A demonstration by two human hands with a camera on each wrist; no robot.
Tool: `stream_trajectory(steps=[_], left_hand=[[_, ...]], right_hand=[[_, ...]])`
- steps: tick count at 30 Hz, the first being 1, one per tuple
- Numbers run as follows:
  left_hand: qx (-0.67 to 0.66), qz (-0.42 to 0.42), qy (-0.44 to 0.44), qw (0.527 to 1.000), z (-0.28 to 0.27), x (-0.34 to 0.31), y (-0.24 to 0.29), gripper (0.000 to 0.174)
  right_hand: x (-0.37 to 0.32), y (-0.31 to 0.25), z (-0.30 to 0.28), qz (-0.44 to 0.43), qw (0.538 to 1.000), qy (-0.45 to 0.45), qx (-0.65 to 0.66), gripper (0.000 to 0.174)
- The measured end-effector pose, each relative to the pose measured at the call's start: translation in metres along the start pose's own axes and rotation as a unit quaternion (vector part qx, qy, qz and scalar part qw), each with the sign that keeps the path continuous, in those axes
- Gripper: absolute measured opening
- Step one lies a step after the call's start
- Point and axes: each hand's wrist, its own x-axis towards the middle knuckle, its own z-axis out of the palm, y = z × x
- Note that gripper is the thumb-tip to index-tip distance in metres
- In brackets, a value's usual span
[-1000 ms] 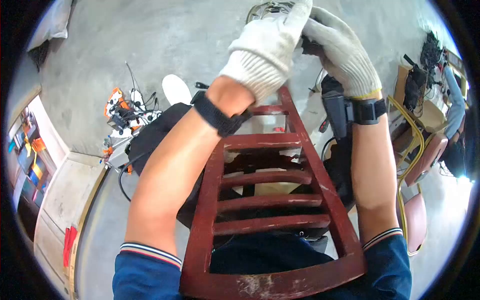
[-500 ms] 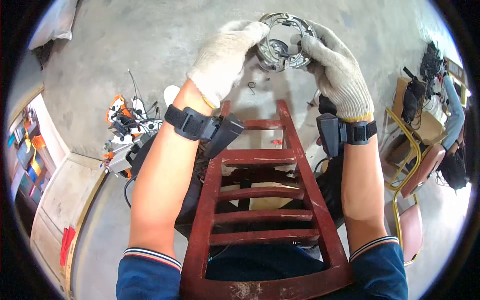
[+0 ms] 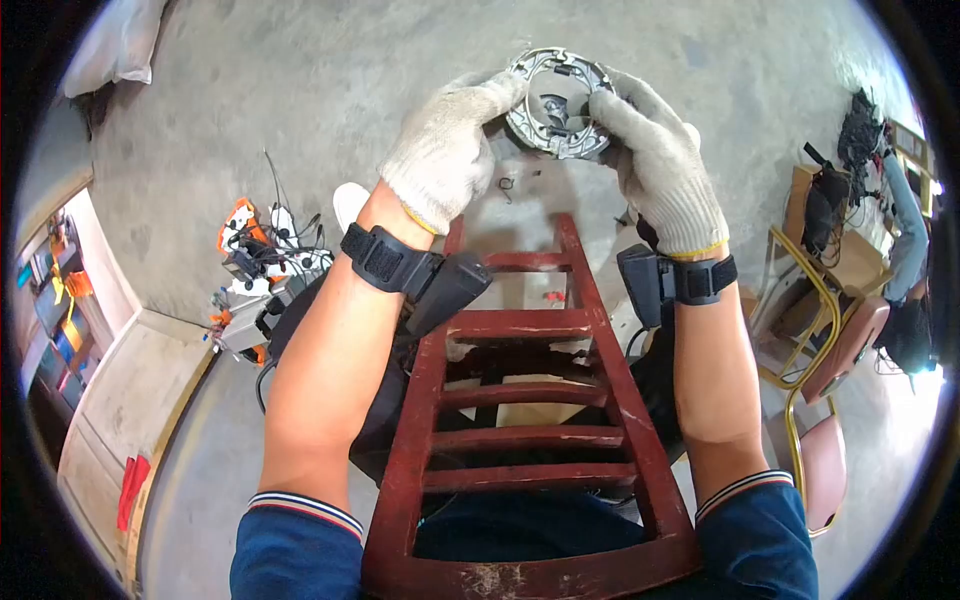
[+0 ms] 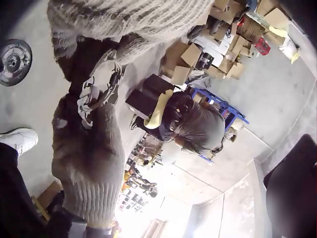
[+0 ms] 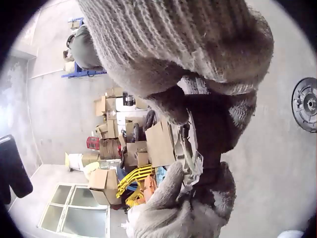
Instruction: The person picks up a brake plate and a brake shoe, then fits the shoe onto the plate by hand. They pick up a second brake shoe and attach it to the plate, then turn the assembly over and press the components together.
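Note:
A ring-shaped pair of brake shoes (image 3: 575, 150), joined by springs, is held up between my two gloved hands in the head view. My left hand (image 3: 445, 145) pinches its left edge with thumb and fingers. Opposite it, my right hand (image 3: 660, 150) grips the right edge, thumb over the near face. Side-on, the brake shoes (image 5: 192, 166) show between both gloves in the right wrist view. A round metal brake plate (image 4: 16, 62) lies on the floor in the left wrist view; in the head view the ring overlaps it. Near it lies a small wire hook (image 3: 507, 187).
A red wooden chair back (image 3: 530, 322) stands between my forearms. Power strips with tangled cables (image 3: 275, 240) lie on the floor at left. To the right are metal-framed chairs (image 3: 825, 350). Another person (image 4: 200, 126) bends over near cardboard boxes (image 4: 181, 59).
My left hand has swung from over the right hand to the ring's left edge. The brake shoes came into full view, then shifted slightly down in the head view.

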Motion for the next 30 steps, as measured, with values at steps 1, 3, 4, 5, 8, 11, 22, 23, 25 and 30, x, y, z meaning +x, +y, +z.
stream_trajectory(steps=[1,3,4,5,8,11,22,23,25,30], left_hand=[[-0.065,-0.036,0.007,0.997,0.006,-0.003,0.005,0.033],[-0.069,-0.048,0.011,0.996,0.008,-0.004,0.001,0.033],[-0.075,-0.061,0.018,0.995,0.009,-0.004,-0.001,0.033],[-0.074,-0.059,0.017,0.995,0.011,-0.004,-0.002,0.033],[-0.152,-0.106,0.048,0.982,0.014,-0.002,-0.007,0.034],[-0.11,-0.088,0.034,0.989,0.015,-0.005,0.005,0.035],[-0.173,-0.095,0.065,0.978,0.017,-0.002,-0.003,0.033],[-0.173,-0.093,0.064,0.978,0.016,-0.002,-0.003,0.033],[-0.174,-0.111,0.014,0.978,0.012,0.0,-0.004,0.034],[-0.157,-0.082,0.032,0.984,0.01,0.002,-0.012,0.033]], right_hand=[[0.0,-0.001,0.0,0.005,0.997,0.023,-0.073,0.055],[0.001,0.006,-0.004,-0.014,0.994,0.016,-0.109,0.056],[0.002,0.012,-0.005,-0.015,0.994,0.014,-0.107,0.054],[0.004,0.014,-0.006,-0.016,0.994,0.012,-0.105,0.053],[0.002,0.012,-0.003,-0.031,0.991,0.021,-0.129,0.052],[-0.002,0.002,0.0,-0.024,0.989,0.03,-0.144,0.052],[0.001,0.005,-0.002,-0.026,0.974,0.044,-0.22,0.053],[0.004,0.013,-0.006,-0.036,0.971,0.048,-0.231,0.052],[0.006,0.015,-0.008,-0.048,0.968,0.052,-0.242,0.052],[0.002,0.011,-0.005,-0.056,0.937,0.065,-0.338,0.048]])
